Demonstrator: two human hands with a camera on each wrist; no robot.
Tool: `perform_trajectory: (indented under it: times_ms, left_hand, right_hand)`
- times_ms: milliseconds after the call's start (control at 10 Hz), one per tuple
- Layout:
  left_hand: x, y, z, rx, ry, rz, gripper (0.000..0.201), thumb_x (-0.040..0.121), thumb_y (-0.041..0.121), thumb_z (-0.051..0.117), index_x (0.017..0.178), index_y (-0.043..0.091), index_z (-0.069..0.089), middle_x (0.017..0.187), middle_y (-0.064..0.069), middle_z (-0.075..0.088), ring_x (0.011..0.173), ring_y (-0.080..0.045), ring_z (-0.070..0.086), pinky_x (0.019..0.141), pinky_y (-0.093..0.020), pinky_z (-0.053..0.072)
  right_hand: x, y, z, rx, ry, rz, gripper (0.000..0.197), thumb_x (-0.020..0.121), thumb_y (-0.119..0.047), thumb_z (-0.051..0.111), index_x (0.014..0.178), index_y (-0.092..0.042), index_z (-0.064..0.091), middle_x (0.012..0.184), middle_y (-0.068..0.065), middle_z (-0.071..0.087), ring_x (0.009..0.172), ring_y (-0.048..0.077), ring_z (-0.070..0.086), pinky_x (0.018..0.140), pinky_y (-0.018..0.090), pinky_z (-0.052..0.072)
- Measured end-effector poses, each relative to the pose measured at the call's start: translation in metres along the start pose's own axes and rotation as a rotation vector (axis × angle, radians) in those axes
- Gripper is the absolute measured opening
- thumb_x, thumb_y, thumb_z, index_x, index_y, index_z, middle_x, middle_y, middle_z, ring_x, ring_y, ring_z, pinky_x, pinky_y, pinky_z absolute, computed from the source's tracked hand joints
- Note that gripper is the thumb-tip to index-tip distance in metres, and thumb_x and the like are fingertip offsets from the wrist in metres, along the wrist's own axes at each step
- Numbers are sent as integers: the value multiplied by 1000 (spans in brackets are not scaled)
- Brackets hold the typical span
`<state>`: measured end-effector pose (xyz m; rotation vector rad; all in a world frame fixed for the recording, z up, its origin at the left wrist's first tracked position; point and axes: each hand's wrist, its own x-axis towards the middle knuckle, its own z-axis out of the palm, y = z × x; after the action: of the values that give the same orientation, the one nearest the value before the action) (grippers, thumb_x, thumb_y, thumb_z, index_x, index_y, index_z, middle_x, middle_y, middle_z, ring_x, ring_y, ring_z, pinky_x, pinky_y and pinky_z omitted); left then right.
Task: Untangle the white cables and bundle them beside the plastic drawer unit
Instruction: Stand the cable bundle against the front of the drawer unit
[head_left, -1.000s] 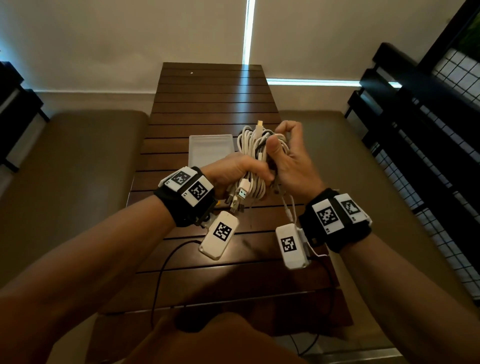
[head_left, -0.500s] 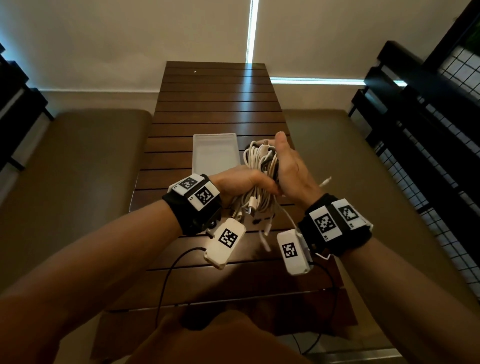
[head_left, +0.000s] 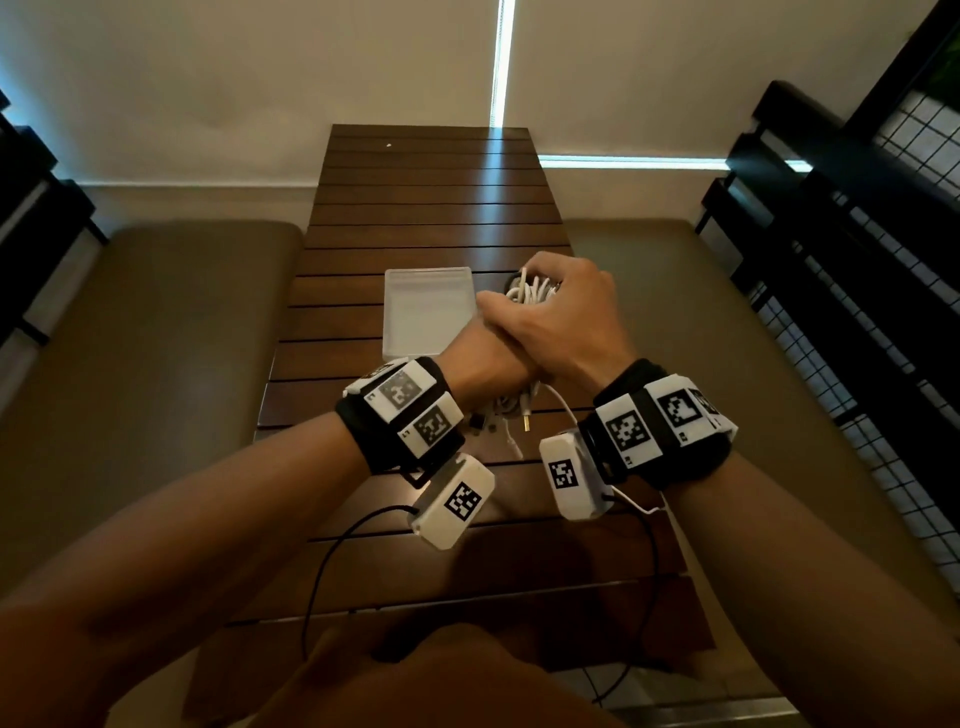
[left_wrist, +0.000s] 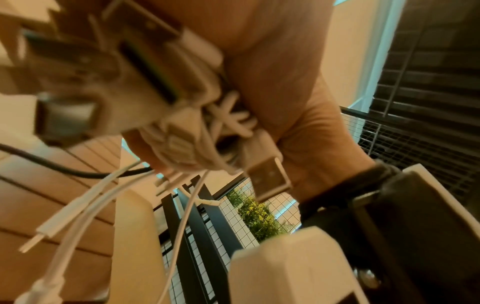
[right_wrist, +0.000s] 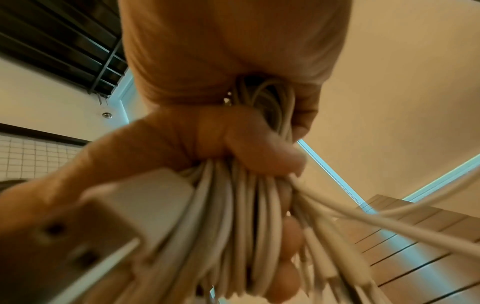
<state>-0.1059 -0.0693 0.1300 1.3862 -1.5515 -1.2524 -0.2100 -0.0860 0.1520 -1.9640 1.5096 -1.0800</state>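
White cables (head_left: 532, 291) bunched in both hands above the slatted wooden table (head_left: 431, 208), just at 3 o'clock of the clear plastic drawer unit (head_left: 428, 306). Right hand (head_left: 566, 322) lies on top, fingers curled round the upper loops of the bundle; right wrist view shows the fingers (right_wrist: 262, 148) wrapped tight on many strands. Left hand (head_left: 488, 364) sits under the right, at 7 o'clock of it, and grips the lower part of the same bundle; left wrist view is blurred but shows cables (left_wrist: 228, 117) and a USB plug (left_wrist: 270, 179) sticking out of the fist. Loose plug ends (head_left: 527, 423) hang below the hands, at 6 o'clock, near the tabletop. Can't tell if the bundle touches the table. Olive cushions (head_left: 156, 338) flank the table at 9 and 3 o'clock.
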Motion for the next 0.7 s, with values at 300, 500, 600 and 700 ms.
perform_trajectory:
  times_ms: [300, 500, 600, 700]
  left_hand:
    - [0, 12, -5, 246, -106, 152, 26, 85, 4, 65, 110, 6, 58, 100, -10, 64, 95, -20, 63, 84, -34, 55]
    - [3, 8, -8, 108, -134, 109, 26, 78, 4, 70, 96, 17, 57, 92, 3, 60, 84, 9, 59, 74, -12, 48]
    - [0, 13, -1, -85, -193, 82, 25, 86, -11, 56, 91, 13, 51, 81, 7, 53, 72, 18, 56, 65, -5, 44]
    - [0, 0, 1, -213, -153, 47, 24, 89, -10, 54, 102, 10, 49, 87, 6, 52, 78, 7, 56, 70, -5, 46]
  right_hand:
    - [-4, 3, 5, 64, 149, -44, 23, 71, -30, 68, 65, -11, 57, 58, -5, 58, 55, 12, 56, 52, 29, 49]
    - [-1, -2, 3, 136, 140, 2, 22, 63, -31, 63, 59, -16, 46, 53, -8, 50, 52, 13, 50, 51, 31, 46]
    - [-2, -6, 2, 158, 96, -8, 25, 64, -26, 67, 57, -24, 43, 50, -12, 48, 50, 5, 46, 49, 26, 42]
    - [-3, -5, 4, 190, 84, -7, 31, 65, -20, 70, 56, -27, 41, 48, -18, 49, 49, 1, 46, 50, 19, 39]
